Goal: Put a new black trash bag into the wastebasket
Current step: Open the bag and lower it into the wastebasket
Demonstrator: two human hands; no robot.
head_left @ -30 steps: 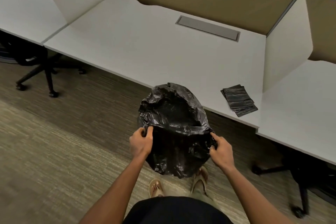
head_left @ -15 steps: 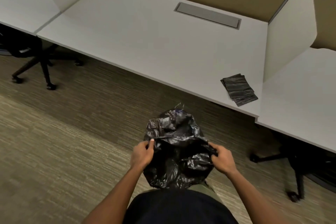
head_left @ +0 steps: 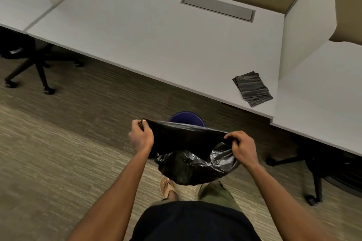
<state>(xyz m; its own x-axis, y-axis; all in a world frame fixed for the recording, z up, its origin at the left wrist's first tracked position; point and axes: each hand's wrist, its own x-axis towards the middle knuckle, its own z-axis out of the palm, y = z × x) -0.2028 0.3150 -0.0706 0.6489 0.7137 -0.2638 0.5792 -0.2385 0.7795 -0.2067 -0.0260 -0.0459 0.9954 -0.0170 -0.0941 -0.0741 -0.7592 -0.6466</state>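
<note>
A black trash bag point(head_left: 193, 154) hangs stretched between my two hands above the carpet. My left hand point(head_left: 140, 137) pinches the bag's rim at its left end. My right hand point(head_left: 242, 146) grips the rim at the right end. Just beyond the bag, the dark purple rim of the wastebasket point(head_left: 187, 117) shows on the floor; the bag hides most of it. The bag's lower part sags crumpled over my feet.
A white desk point(head_left: 148, 37) runs across ahead, with a stack of folded black bags point(head_left: 251, 88) near its front right corner. White dividers stand at both ends. Office chair bases sit at the left point(head_left: 37, 70) and right point(head_left: 313, 174) under the desks.
The puffed-up bag has collapsed and dropped lower. My hands have pulled apart, stretching its rim flat and wide. The wastebasket's purple rim has come into view behind it.
</note>
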